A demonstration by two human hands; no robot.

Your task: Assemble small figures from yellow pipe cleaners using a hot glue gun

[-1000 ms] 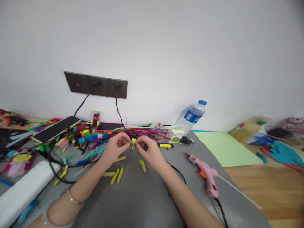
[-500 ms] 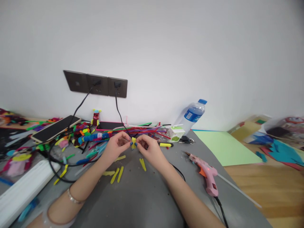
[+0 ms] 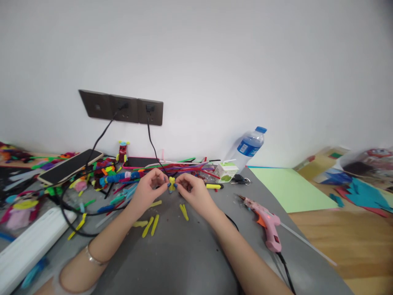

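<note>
A small fuzzy yellow piece [image 3: 172, 181], with a bit of blue at its lower end, is pinched between both hands above the grey table [image 3: 172, 258]. My left hand [image 3: 152, 186] is closed on its left side, thumb against fingertips. From the right, my right hand [image 3: 193, 190] grips the same piece the same way. Below the hands lie short yellow pipe cleaner pieces [image 3: 154, 225], several on the left, and a folded yellow piece [image 3: 184, 212] near my right wrist. The yellow piece's exact shape is too small to make out.
A pink glue gun [image 3: 266, 223] lies at the right, its cord trailing forward. Behind stand a drink carton [image 3: 226, 172] and a leaning water bottle [image 3: 250, 146]. Pipe cleaners, a phone [image 3: 70, 167], cables and a white bar [image 3: 33, 250] crowd the left. Green paper [image 3: 288, 188] overhangs the right edge.
The view has shifted very slightly. Both hands keep their pinch on the yellow piece in nearly the same place.
</note>
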